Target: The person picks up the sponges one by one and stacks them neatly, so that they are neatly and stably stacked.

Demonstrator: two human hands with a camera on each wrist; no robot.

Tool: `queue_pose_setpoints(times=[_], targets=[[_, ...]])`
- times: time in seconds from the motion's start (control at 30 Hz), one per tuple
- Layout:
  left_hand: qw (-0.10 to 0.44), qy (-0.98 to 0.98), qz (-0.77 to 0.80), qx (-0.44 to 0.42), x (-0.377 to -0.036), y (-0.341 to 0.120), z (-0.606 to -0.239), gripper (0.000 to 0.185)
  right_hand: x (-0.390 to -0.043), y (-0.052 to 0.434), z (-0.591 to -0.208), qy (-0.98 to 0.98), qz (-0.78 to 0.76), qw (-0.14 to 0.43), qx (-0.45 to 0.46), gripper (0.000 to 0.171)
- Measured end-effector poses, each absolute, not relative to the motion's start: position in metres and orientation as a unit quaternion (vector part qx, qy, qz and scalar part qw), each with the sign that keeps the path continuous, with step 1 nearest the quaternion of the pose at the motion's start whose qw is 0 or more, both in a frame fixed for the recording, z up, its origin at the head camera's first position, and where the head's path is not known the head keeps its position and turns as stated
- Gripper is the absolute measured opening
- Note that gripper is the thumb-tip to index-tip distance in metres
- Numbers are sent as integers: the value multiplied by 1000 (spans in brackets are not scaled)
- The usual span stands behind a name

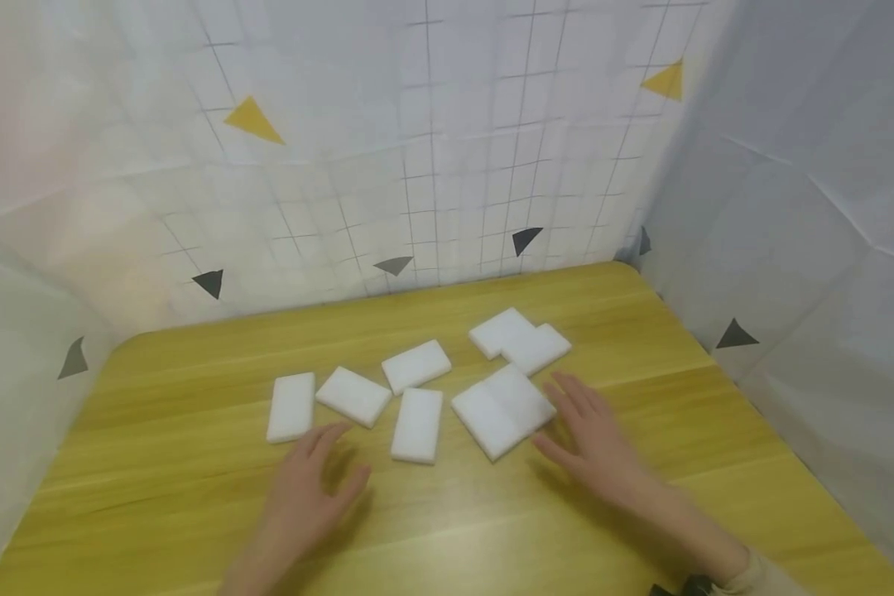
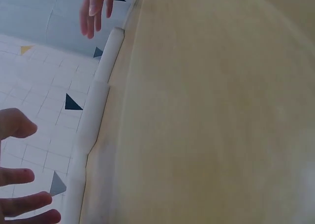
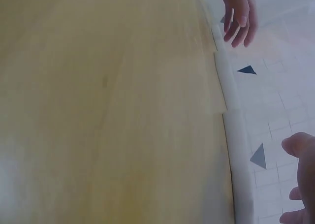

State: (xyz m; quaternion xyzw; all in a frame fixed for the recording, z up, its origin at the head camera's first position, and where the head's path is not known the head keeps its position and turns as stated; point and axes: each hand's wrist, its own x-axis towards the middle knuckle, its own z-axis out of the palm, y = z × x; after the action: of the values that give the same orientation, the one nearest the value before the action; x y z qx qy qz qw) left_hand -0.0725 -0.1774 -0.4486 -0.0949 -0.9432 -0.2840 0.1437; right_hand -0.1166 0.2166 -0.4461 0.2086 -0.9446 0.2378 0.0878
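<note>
Both hands were spread flat, holding nothing: the left hand (image 1: 309, 488) near the white pads (image 1: 417, 424) mid-worktop (image 1: 641, 298), the right hand (image 1: 592, 439) beside the largest pad (image 1: 501, 410). Gripping one pad at a time by its edges seemed wisest.

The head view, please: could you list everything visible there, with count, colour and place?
White foam blocks: seven, white, lying flat mid-table; the widest may be two side by side.
Table: one, yellow wood grain, under everything.
Backdrop sheet: white with a grey grid and yellow, black and grey triangles, around the table.
Left hand: one, fingers spread, near the leftmost blocks.
Right hand: one, fingers straight, beside the widest block.
</note>
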Motion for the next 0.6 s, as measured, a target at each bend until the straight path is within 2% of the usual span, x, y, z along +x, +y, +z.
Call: queue_pose_setpoints(times=[0.17, 0.33, 0.6], targets=[[141, -935, -310, -99, -77, -170, -460, 53, -118, 204, -455, -922, 281, 142, 224, 64], [179, -916, -331, -142, -80, -162, -472, 50, -118, 193, -458, -895, 315, 201, 244, 53], [236, -885, -361, -174, -86, -148, -480, 43, -114, 175, -466, -879, 356, 207, 240, 44]])
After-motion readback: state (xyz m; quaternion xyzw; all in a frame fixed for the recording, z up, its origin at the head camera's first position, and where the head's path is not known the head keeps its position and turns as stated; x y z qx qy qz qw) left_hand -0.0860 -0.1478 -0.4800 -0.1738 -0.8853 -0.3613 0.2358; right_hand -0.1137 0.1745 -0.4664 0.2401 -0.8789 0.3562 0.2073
